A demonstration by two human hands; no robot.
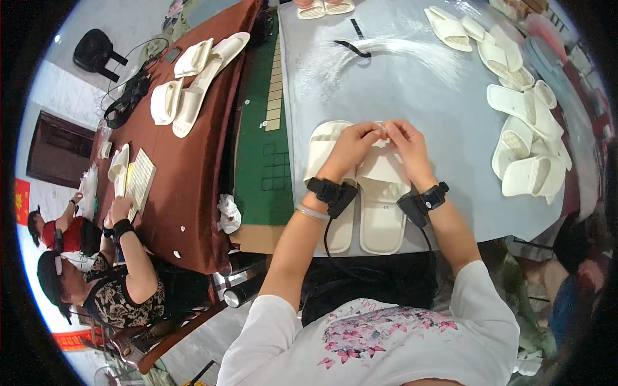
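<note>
Two cream slippers lie side by side in front of me on the grey tabletop, the left slipper (337,233) and the right slipper (381,226), toes pointing away. Over the toe end of the right slipper, my left hand (353,148) and my right hand (409,147) meet fingertip to fingertip. Both are closed in a pinch. Whatever sits between the fingertips is too small and too covered to name. My left forearm crosses above the left slipper's strap. Black bands with small dark devices circle both wrists.
A bundle of thin clear strands (412,53), bound with a black tie (354,49), lies beyond the slippers. Several cream slippers (529,138) pile up at the right edge. On a brown-covered table (193,161) to the left, a co-worker's hands (120,209) are near another slipper.
</note>
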